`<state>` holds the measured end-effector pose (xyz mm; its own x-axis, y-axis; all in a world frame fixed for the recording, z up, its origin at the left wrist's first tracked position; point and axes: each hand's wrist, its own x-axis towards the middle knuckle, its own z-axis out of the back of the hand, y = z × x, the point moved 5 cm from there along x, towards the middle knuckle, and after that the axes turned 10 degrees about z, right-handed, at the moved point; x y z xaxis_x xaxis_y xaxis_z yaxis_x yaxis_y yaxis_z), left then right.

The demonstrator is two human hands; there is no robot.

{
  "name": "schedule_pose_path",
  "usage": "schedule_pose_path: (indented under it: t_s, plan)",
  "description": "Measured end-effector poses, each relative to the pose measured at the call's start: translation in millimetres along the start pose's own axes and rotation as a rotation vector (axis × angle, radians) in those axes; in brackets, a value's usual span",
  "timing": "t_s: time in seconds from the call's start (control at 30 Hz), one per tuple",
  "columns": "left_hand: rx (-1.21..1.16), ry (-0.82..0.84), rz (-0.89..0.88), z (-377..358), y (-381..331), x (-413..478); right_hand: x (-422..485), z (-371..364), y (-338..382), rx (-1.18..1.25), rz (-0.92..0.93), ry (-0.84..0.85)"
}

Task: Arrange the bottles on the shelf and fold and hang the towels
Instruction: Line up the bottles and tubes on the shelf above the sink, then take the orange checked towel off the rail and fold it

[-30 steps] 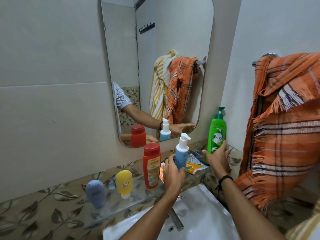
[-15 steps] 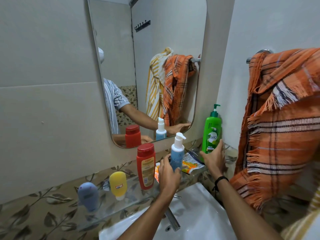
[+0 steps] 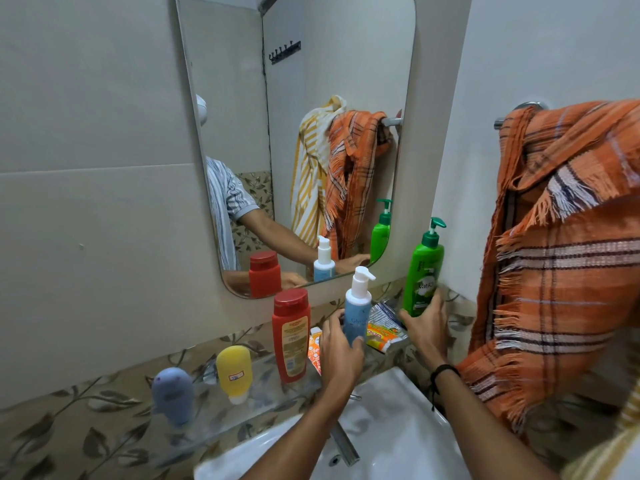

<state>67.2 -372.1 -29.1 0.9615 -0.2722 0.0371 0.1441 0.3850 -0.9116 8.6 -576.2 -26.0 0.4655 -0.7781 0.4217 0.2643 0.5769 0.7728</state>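
Observation:
On the glass shelf (image 3: 221, 415) under the mirror stand a purple tube (image 3: 172, 394), a yellow tube (image 3: 233, 372) and a red bottle (image 3: 291, 332). My left hand (image 3: 341, 348) grips the blue pump bottle (image 3: 356, 304) upright on the shelf. My right hand (image 3: 424, 323) holds the base of the green pump bottle (image 3: 423, 271), which stands near the corner. An orange checked towel (image 3: 561, 258) hangs bunched over the rail (image 3: 519, 112) on the right wall. A yellow striped towel (image 3: 609, 452) shows at the bottom right edge.
Crumpled sachets (image 3: 382, 329) and an orange packet (image 3: 315, 348) lie on the shelf between the bottles. A white sink (image 3: 391, 441) with a metal tap (image 3: 343, 441) sits below. The mirror (image 3: 301, 140) reflects the towels, bottles and a hook rack.
The view has swung slightly. The green bottle has shifted a little left along the shelf in my right hand. My left hand stays on the blue bottle.

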Motion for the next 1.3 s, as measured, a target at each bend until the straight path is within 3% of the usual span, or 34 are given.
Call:
schedule_pose_path:
  t_s: [0.33,0.5,0.73,0.9,1.1,1.2,1.3]
  plan:
    - [-0.062,-0.083,-0.057,7,-7,-22,-30,4,0,0.107,-0.082,-0.105]
    - [-0.096,-0.135,-0.201,-1,-3,-49,-64,11,22,0.182,0.030,-0.187]
    - [-0.021,0.000,-0.263,-24,7,-59,-86,43,43,0.158,0.277,-0.126]
    - [-0.028,0.057,-0.237,-37,9,-60,-84,105,77,0.080,0.507,-0.332]
    - [-0.047,0.096,-0.263,-55,2,-65,-91,168,96,-0.106,0.632,-0.620]
    - [-0.054,0.105,-0.267,-60,-2,-66,-88,182,90,-0.256,0.589,-0.764]
    - [-0.060,0.142,-0.267,-62,-6,-68,-87,185,76,-0.186,0.450,-0.812]
